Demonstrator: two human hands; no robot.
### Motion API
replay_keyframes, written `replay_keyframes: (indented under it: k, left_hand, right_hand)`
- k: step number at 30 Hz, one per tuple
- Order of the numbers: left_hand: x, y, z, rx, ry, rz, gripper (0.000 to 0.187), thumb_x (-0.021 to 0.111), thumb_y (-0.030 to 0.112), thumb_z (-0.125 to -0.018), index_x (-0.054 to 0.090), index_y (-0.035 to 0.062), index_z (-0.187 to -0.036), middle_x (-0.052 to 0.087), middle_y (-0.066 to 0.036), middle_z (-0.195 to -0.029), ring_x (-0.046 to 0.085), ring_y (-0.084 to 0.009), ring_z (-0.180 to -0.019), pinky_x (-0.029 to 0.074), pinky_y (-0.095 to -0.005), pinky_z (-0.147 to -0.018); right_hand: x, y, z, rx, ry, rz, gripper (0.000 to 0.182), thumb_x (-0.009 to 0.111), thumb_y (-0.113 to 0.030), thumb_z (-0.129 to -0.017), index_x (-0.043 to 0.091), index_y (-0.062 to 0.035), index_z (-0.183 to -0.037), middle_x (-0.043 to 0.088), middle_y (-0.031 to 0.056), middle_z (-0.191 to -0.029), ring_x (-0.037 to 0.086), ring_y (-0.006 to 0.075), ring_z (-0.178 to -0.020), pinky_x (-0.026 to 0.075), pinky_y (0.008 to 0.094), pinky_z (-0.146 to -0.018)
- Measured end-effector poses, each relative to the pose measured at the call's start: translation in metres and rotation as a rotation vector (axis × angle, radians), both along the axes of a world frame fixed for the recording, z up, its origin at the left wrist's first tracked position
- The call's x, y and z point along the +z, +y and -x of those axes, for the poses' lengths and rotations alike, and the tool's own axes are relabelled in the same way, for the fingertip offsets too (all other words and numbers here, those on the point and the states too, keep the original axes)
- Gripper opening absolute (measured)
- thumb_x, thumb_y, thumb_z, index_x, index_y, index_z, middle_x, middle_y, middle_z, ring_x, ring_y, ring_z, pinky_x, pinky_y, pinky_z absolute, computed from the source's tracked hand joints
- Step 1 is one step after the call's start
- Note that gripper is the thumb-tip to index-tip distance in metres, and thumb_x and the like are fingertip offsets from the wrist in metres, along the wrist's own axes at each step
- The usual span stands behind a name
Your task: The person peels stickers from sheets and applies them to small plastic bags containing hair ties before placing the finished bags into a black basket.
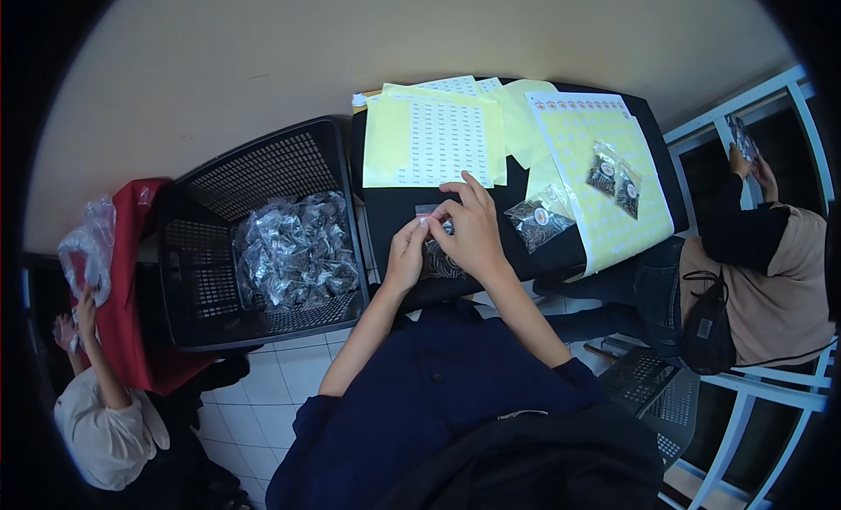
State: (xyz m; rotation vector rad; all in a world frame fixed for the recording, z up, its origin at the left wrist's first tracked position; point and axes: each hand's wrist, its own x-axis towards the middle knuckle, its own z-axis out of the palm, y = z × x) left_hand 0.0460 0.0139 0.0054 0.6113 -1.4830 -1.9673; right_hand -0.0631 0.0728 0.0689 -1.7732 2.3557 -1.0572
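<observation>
A small clear zip bag with dark, strip-like contents lies on the black-topped table in front of me, partly covered by my hands. Its red zip line shows just above my fingertips. My left hand is closed in a pinch at the bag's upper part. From the other side my right hand pinches at the same spot, its outer fingers raised near the label sheet. Something tiny and white shows between the fingertips; I cannot make out what it is. Right of my hands lies a filled bag with a round sticker.
Beyond my hands are sheets of small printed labels. A sheet of round stickers carries two filled bags. At left stands a black crate of filled bags. One person works at left, another at right.
</observation>
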Motion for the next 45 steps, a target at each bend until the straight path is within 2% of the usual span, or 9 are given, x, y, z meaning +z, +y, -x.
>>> replay_keyframes:
  k: [8,9,12,13,21,31,34,39,45]
  left_hand:
    - [0.0,0.005,0.001,0.119,-0.067,0.039,0.036,0.034,0.022,-0.093,0.056,-0.0055,-0.1,0.059,-0.009,-0.095,0.053,-0.0123,-0.089,0.039,-0.0239,-0.081]
    - [0.001,0.006,0.002,0.133,-0.069,0.044,0.037,0.034,0.023,-0.093,0.057,-0.0054,-0.099,0.059,-0.009,-0.095,0.053,-0.0125,-0.088,0.039,-0.0235,-0.081]
    - [0.009,0.006,-0.002,0.157,-0.308,-0.033,0.038,0.034,0.024,-0.094,0.058,-0.0054,-0.098,0.06,-0.008,-0.091,0.053,-0.0111,-0.085,0.04,-0.0224,-0.077]
    - [0.009,0.009,0.005,0.176,-0.031,0.037,0.035,0.037,0.022,-0.093,0.058,-0.0053,-0.097,0.061,-0.007,-0.089,0.054,-0.0094,-0.08,0.04,-0.0196,-0.073]
    - [0.013,0.014,0.009,0.259,-0.081,-0.088,0.027,0.046,0.017,-0.09,0.057,-0.0057,-0.1,0.062,-0.012,-0.092,0.057,-0.0122,-0.08,0.044,-0.0215,-0.073]
    - [0.021,0.02,0.015,0.451,-0.319,0.107,0.036,0.034,0.022,-0.093,0.057,-0.0062,-0.098,0.059,-0.011,-0.089,0.054,-0.0147,-0.08,0.041,-0.0245,-0.077]
    - [0.03,0.027,0.034,0.816,-0.59,0.738,0.047,0.037,0.022,-0.089,0.028,-0.0051,-0.126,0.029,-0.023,-0.127,0.032,-0.0297,-0.115,0.028,-0.0378,-0.094]
    - [0.066,0.02,0.109,0.626,-0.523,0.87,0.061,0.05,0.017,-0.081,0.019,-0.0039,-0.129,0.02,-0.022,-0.132,0.024,-0.0317,-0.12,0.026,-0.0396,-0.095]
    - [0.07,0.005,0.254,-0.134,-0.392,0.924,0.055,0.057,0.01,-0.076,0.032,-0.0018,-0.123,0.035,-0.021,-0.126,0.034,-0.033,-0.118,0.025,-0.0378,-0.1]
  right_hand:
    - [-0.011,-0.002,-0.003,-0.065,-0.222,0.075,0.016,0.068,-0.019,-0.062,0.058,-0.0061,-0.058,0.056,0.0082,-0.099,0.042,0.0336,-0.111,0.03,0.0432,-0.092]
    - [-0.01,-0.003,-0.003,-0.077,-0.168,0.128,0.021,0.071,-0.016,-0.059,0.055,-0.0032,-0.054,0.057,0.0083,-0.096,0.049,0.0308,-0.1,0.039,0.0401,-0.082]
    - [-0.005,0.003,0.005,-0.086,-0.318,0.126,0.023,0.073,-0.011,-0.059,0.052,-0.0018,-0.06,0.056,0.0115,-0.088,0.055,0.0259,-0.084,0.045,0.0327,-0.071]
    - [-0.005,0.005,0.008,-0.088,-0.314,0.128,0.023,0.073,-0.011,-0.059,0.052,-0.0018,-0.06,0.056,0.0115,-0.088,0.055,0.0259,-0.084,0.045,0.0327,-0.071]
    - [-0.001,0.035,0.05,-0.024,-0.433,0.198,0.018,0.065,-0.003,-0.064,0.053,-0.0016,-0.076,0.054,0.0104,-0.082,0.056,0.0257,-0.082,0.045,0.0311,-0.072]
    - [-0.015,0.11,0.31,-0.533,-0.222,0.253,0.025,0.067,-0.01,-0.069,0.056,-0.0032,-0.09,0.058,0.0083,-0.091,0.056,0.0208,-0.085,0.045,0.0316,-0.074]
    - [-0.028,0.115,0.398,-0.652,-0.08,0.112,0.033,0.069,-0.015,-0.067,0.055,-0.0022,-0.094,0.054,0.0134,-0.098,0.052,0.028,-0.092,0.043,0.0363,-0.079]
    - [-0.055,0.092,0.488,-0.678,-0.008,-0.093,0.048,0.072,-0.028,-0.063,0.056,-0.0033,-0.101,0.053,0.0142,-0.104,0.049,0.0305,-0.099,0.041,0.0391,-0.084]
    - [-0.053,0.064,0.516,-0.73,-0.143,-0.268,0.058,0.074,-0.027,-0.057,0.055,-0.0078,-0.108,0.052,0.0124,-0.107,0.046,0.0288,-0.102,0.04,0.0402,-0.085]
